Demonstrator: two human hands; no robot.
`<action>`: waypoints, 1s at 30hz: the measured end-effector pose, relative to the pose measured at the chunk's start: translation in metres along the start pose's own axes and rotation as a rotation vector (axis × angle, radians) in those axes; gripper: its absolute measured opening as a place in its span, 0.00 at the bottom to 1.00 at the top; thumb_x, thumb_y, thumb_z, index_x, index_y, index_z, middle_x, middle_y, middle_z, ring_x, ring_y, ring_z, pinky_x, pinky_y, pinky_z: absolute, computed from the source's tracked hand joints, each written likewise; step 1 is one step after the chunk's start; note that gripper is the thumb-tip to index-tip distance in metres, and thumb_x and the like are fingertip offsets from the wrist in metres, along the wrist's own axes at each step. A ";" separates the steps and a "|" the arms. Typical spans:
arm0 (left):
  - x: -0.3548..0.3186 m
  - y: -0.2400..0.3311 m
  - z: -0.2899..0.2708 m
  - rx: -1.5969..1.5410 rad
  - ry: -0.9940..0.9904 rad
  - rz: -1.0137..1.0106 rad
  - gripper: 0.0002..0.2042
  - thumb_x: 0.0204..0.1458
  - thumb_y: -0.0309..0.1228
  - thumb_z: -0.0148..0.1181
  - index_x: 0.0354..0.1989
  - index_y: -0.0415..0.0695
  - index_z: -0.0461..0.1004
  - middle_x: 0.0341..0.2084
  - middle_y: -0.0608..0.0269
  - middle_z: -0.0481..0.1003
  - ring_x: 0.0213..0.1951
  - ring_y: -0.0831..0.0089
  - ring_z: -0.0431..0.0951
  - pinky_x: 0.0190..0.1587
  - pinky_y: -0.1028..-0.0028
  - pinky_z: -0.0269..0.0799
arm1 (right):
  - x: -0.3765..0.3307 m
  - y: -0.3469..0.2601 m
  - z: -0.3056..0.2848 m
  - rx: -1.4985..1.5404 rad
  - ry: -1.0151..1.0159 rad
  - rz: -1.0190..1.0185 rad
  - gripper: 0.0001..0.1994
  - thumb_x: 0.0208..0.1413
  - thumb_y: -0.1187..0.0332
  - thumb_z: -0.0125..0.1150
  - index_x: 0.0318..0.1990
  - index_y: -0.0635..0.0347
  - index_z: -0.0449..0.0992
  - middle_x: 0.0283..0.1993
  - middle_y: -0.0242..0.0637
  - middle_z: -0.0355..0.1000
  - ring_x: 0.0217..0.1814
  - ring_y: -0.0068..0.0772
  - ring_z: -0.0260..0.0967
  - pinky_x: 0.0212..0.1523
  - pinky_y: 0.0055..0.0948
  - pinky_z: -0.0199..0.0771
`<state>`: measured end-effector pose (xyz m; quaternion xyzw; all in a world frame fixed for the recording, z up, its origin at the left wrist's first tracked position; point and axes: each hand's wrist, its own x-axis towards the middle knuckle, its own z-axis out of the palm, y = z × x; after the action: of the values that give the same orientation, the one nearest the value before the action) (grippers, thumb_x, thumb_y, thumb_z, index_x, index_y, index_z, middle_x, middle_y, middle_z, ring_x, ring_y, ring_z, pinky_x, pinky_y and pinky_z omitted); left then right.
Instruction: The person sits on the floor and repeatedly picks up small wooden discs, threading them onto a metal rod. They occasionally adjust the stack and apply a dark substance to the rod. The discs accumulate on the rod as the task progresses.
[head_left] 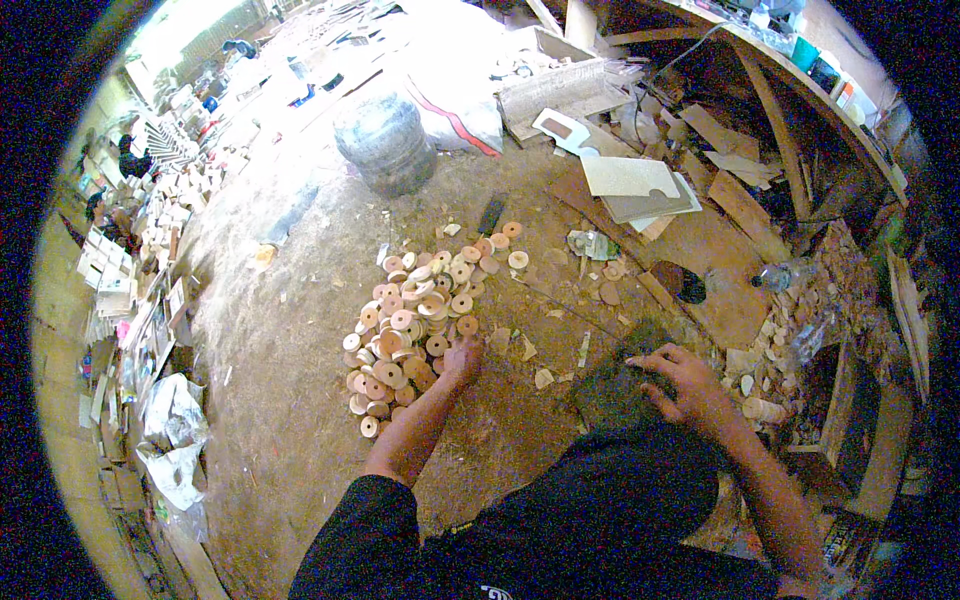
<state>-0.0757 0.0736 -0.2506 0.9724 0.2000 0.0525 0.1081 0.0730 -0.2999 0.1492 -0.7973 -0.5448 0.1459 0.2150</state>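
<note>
Many small round wooden discs with centre holes lie heaped in a pile (400, 318) on the dirt floor in front of me. My left hand (463, 362) is down at the pile's right edge, just below one disc (467, 325). Its fingers are curled in, and whatever they hold is hidden. On the right, my right hand (685, 385) hovers over a dark, rough-looking flat piece (625, 395) beside my leg. Thumb and fingers there are bent but apart, with no object plain between them.
A grey rounded drum-like container (385, 145) stands beyond the pile. White and tan boards (640, 190) lie at the far right, near a clear plastic bottle (782, 275). Wood scraps line the left side, with a white plastic bag (175, 440). A wooden bench edge (800, 75) curves overhead right.
</note>
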 end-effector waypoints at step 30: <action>0.012 0.100 -0.376 -1.345 -0.141 0.243 0.29 0.40 0.43 0.75 0.50 0.40 0.77 0.49 0.60 0.77 0.54 0.68 0.74 0.58 0.67 0.67 | -0.007 0.034 0.049 0.124 -0.200 -0.091 0.23 0.44 0.69 0.65 0.51 0.58 0.71 0.49 0.45 0.75 0.51 0.49 0.75 0.50 0.40 0.75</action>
<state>-0.0817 0.0597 0.1389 0.7106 0.0060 0.1135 0.6944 0.0747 -0.3083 0.0900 -0.7383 -0.5891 0.2482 0.2150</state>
